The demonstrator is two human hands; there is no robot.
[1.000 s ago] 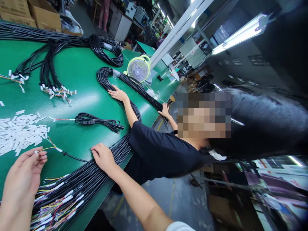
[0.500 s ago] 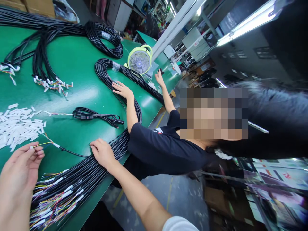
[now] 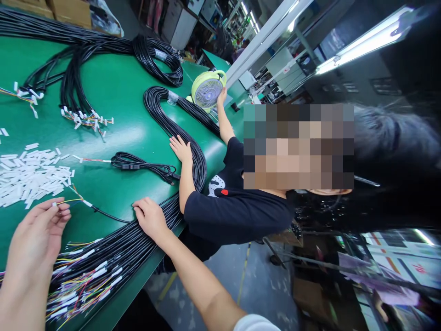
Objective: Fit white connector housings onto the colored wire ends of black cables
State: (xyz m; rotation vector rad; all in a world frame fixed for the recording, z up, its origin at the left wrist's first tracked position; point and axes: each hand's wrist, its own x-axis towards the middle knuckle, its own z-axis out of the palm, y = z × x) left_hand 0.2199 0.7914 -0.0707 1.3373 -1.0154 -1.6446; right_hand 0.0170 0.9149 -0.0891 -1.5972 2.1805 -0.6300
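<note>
My left hand [image 3: 41, 225] pinches a small white connector [image 3: 54, 204] on a yellow wire between thumb and fingertips. That wire branches from the stripped end of a thin black cable [image 3: 112, 214], which runs right to the large cable bundle. Over the bundle [image 3: 113, 243] lies my right hand [image 3: 150, 218], its fingers bent down around the near cables and its thumb hidden. Many coloured wire ends with white connectors [image 3: 93, 276] fan out at the bundle's lower left. Just above my left hand spreads a pile of white plastic pieces [image 3: 37, 177].
A co-worker in a dark shirt [image 3: 237, 207] stands at the right, one hand [image 3: 181, 149] on the bundle, the other [image 3: 222, 95] at a yellow-green fan [image 3: 208, 92]. A coiled black cable [image 3: 141, 165] lies mid-table. More cable bundles [image 3: 77, 78] cover the far side of the green table [image 3: 113, 99].
The co-worker's far hand has moved to the fan, which is now turned and tilted. Their near hand has slid along the bundle. My hands keep their hold; the view has shifted slightly.
</note>
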